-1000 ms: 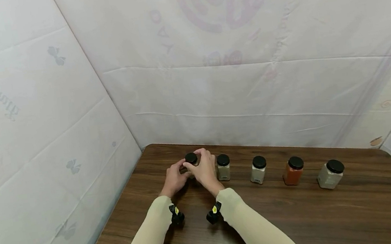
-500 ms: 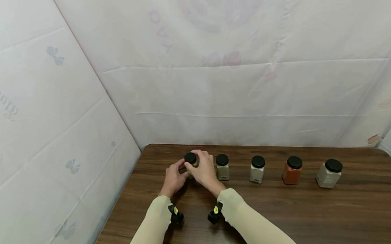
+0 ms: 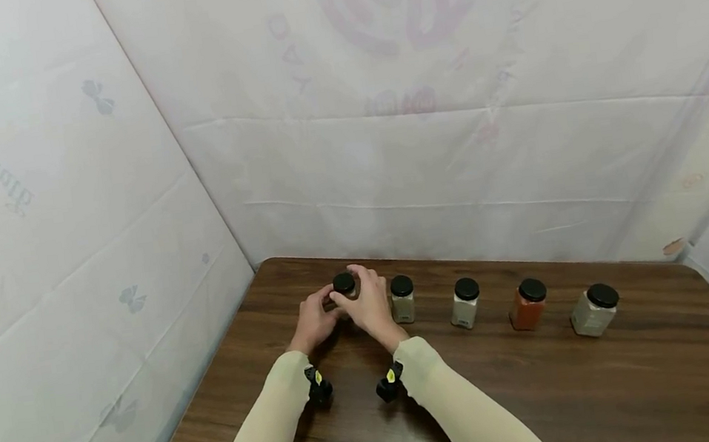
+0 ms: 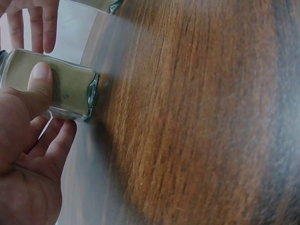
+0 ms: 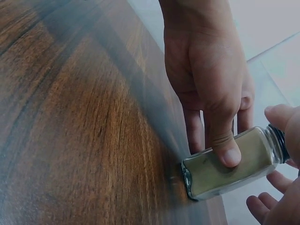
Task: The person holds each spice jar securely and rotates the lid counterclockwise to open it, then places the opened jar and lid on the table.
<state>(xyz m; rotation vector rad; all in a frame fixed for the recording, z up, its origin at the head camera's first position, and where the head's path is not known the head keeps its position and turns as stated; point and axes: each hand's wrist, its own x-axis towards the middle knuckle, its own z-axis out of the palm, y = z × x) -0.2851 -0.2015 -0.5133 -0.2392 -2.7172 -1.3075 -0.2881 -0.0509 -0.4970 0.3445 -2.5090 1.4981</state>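
Observation:
A clear glass spice jar (image 4: 72,91) of greenish-beige powder stands upright at the table's back left, topped by a black lid (image 3: 344,283). My left hand (image 3: 316,323) grips its body low down, the thumb flat across the near face. Around the lid curl the thumb and fingers of my right hand (image 3: 371,310), partly covering the jar in the head view. In the right wrist view the right hand (image 5: 288,201) enters from the right edge beside the lid. The jar's base sits at the wooden tabletop in both wrist views.
To the right stand a second greenish jar (image 3: 403,304), a pale powder jar (image 3: 465,312), an orange-red powder jar (image 3: 528,312) and a wider off-white jar (image 3: 591,317), all black-lidded. White printed cloth walls (image 3: 349,177) rise behind and left of the brown table (image 3: 485,398).
My right hand's thumb and fingers shift slightly around the lid. The left hand keeps its hold, and the jars stay in place while the head view tilts a little.

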